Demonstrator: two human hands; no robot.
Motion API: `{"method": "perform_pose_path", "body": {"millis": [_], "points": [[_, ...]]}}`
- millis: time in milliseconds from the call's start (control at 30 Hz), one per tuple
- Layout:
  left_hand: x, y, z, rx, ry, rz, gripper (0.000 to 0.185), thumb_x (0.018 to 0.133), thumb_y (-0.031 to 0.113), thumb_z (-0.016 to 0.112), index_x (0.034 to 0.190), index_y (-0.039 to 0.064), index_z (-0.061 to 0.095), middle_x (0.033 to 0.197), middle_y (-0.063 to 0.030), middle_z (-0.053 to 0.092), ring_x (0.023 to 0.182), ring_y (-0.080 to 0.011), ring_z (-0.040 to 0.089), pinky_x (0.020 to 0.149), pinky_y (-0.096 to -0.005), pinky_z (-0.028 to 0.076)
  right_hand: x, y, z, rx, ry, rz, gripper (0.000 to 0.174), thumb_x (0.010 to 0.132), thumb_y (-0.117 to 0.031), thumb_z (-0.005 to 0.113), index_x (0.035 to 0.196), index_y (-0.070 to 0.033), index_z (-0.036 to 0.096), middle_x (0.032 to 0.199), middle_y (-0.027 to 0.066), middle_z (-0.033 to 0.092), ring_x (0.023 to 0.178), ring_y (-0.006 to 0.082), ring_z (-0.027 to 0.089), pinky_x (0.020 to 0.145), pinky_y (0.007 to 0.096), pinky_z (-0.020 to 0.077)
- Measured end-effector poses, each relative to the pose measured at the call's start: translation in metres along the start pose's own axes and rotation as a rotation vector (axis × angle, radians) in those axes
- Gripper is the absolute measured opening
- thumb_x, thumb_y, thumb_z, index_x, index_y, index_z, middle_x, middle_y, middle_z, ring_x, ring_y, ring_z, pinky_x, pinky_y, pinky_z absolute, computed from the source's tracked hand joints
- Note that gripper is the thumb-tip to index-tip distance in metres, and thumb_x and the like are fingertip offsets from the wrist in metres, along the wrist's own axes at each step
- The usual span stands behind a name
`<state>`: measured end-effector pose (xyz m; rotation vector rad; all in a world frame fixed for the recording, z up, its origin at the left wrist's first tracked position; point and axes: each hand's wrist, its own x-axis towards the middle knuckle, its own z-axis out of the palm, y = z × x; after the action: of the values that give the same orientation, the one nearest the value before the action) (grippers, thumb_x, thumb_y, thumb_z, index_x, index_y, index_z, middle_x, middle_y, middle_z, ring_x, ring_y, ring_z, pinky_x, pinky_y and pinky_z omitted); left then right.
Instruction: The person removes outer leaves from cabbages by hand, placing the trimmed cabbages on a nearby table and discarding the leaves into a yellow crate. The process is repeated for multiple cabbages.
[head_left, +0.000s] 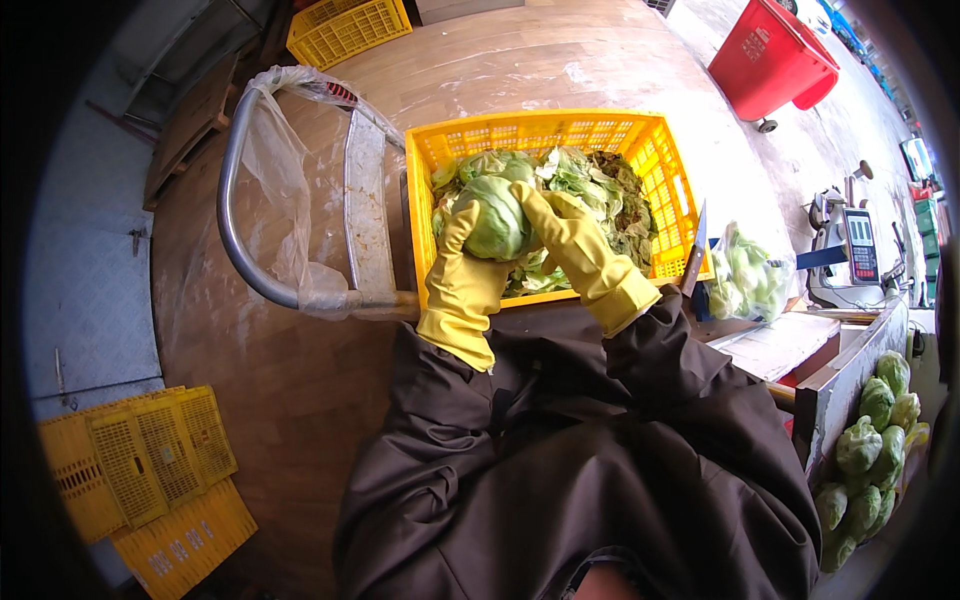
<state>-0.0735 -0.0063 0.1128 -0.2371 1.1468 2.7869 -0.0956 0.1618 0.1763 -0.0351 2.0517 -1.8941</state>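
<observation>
Between my two hands, in yellow rubber gloves, is a round green head of cabbage or lettuce (493, 217). My left hand (463, 274) cups it from below and the left, thumb along its side. My right hand (574, 240) grips its right side, fingertips near the top. The head is held over a yellow plastic crate (536, 120), which contains loose pale leaves (581, 180) and wilted brownish ones (630, 206) at the right. A knife (696, 255) with a wooden handle rests at the crate's right edge, blade pointing away from me.
A hand cart's metal handle (236, 225), wrapped in plastic film, stands left of the crate. At right are a bag of pale green vegetables (746, 274), a digital scale (860, 247) and several leafy heads (862, 450). A red wheeled bin (765, 60) stands farther off; yellow crates (150, 457) lie lower left.
</observation>
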Motion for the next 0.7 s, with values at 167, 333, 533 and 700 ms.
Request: {"method": "perform_pose_path", "body": {"millis": [167, 333, 533, 700], "points": [[0.000, -0.003, -0.012, -0.109, -0.090, 0.009, 0.062, 0.096, 0.049, 0.059, 0.145, 0.015, 0.045, 0.149, -0.0071, 0.049, 0.139, -0.0247, 0.043, 0.116, -0.0510, 0.036, 0.010, 0.000, 0.015, -0.488, 0.250, -0.492, 0.024, 0.104, -0.024, 0.057, 0.113, -0.002, 0.060, 0.083, 0.0062, 0.065, 0.057, 0.0147, 0.060, 0.046, 0.0328, 0.0505], [-0.001, 0.009, -0.004, -0.392, -0.071, -0.045, 0.066, 0.098, 0.051, 0.054, 0.149, 0.013, 0.040, 0.156, -0.0088, 0.042, 0.142, -0.0256, 0.039, 0.123, -0.0469, 0.026, 0.013, 0.016, 0.015, 0.282, 0.337, -0.011, 0.022, 0.105, -0.017, 0.052, 0.092, -0.003, 0.062, 0.073, 0.0027, 0.064, 0.049, 0.0119, 0.057, 0.046, 0.0285, 0.0501], [-0.011, 0.032, -0.004, -0.805, -0.283, -0.304, 0.082, 0.088, 0.048, 0.068, 0.151, 0.007, 0.037, 0.154, -0.0215, 0.041, 0.143, -0.0448, 0.034, 0.122, -0.0527, 0.025, 0.023, 0.009, -0.010, 0.639, 0.321, -0.149, 0.022, 0.102, -0.017, 0.055, 0.082, -0.008, 0.061, 0.079, 0.0022, 0.064, 0.065, 0.0141, 0.062, 0.060, 0.0279, 0.0546], [-0.008, 0.030, -0.010, -0.686, -0.127, -0.223, 0.079, 0.085, 0.045, 0.073, 0.147, 0.007, 0.042, 0.146, -0.0219, 0.048, 0.134, -0.0465, 0.044, 0.115, -0.0606, 0.035, 0.001, -0.028, -0.026, 0.084, 0.310, 0.072, 0.036, 0.100, -0.035, 0.062, 0.113, -0.002, 0.061, 0.102, 0.0127, 0.066, 0.082, 0.0208, 0.066, 0.067, 0.0327, 0.0579]]}}
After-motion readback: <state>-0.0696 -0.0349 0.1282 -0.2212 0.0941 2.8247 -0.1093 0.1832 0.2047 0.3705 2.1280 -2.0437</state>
